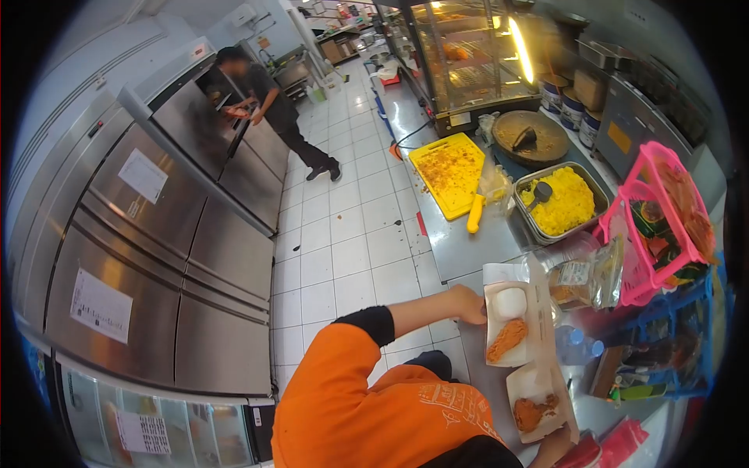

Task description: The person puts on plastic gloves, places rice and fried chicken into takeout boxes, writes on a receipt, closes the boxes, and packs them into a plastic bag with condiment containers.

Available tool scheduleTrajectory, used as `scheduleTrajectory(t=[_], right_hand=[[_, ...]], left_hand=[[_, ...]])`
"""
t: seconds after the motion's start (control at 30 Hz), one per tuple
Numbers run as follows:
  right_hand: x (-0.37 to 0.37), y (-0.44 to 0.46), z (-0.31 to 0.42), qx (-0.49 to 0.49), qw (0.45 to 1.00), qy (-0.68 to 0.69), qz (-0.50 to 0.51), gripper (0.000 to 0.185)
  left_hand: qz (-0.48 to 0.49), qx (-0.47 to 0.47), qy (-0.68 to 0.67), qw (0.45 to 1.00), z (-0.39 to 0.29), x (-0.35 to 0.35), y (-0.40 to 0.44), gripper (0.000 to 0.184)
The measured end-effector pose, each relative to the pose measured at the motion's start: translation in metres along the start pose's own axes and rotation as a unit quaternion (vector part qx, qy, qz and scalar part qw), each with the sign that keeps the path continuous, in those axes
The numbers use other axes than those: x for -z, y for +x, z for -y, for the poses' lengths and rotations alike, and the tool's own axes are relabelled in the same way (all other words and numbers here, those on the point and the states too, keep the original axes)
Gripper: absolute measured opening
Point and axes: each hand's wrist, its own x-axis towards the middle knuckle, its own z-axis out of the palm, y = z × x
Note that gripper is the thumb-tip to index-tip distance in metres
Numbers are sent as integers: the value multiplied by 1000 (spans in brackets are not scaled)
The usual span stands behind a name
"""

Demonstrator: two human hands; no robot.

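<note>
My left hand (466, 304) is closed at the near edge of an open paper food box (540, 312). That box holds a round white mound (511, 303), which looks like wrapped rice, and a fried chicken drumstick (507, 341). Below it in view, a second open paper food box (521, 381) contains a white mound and a darker piece of fried chicken (532, 413). My right hand (552, 446) is at the lower corner of this second box, its fingers mostly hidden. Both boxes rest on the steel counter.
Beyond the boxes are a steel pan of yellow rice (563, 204), a yellow cutting board (446, 175), a yellow-handled knife (475, 212) and a wok (538, 132). Pink basket (616, 226), plastic bottles (573, 343) and a lit food warmer (468, 62) stand nearby. Another person (269, 101) works by the fridges.
</note>
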Motion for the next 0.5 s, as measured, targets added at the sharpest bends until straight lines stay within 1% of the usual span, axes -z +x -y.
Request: scheduleTrajectory(t=[0.03,0.1,0.13,0.2,0.23,0.27,0.3,0.33,0.37,0.4,0.43,0.47,0.5], right_hand=[[1,-12,-6,-13,1000,-6,1,28],[1,-34,-16,-33,999,0,-6,28],[-2,-42,-30,-36,999,12,-28,26],[-5,-60,-58,-43,996,33,-73,23],[-3,-70,-65,-65,991,55,-106,24],[16,-82,-37,-36,993,21,-112,21],[10,-83,-56,-26,990,71,-122,21],[34,-95,-6,-64,981,48,-174,23],[34,-95,-18,-82,984,26,-156,26],[42,-100,-13,-126,981,6,-145,28],[55,-108,2,-162,976,-18,-142,30],[67,-117,14,-151,977,-31,-145,29],[65,-129,20,-177,973,-7,-149,27]], left_hand=[[19,-29,10,999,-5,17,-12,64],[77,-66,66,993,13,16,33,68],[106,-87,94,986,13,20,43,71],[195,-139,45,970,19,40,48,64],[245,-168,24,955,20,53,45,60],[257,-228,-55,937,29,60,40,53],[277,-286,-133,908,37,68,36,46],[287,-357,-238,856,42,78,27,48],[250,-409,-338,810,43,85,12,51],[193,-449,-437,755,39,88,-1,55],[144,-482,-520,691,29,82,-13,58],[116,-499,-585,628,16,72,-22,63],[124,-495,-622,594,2,55,-33,67]])
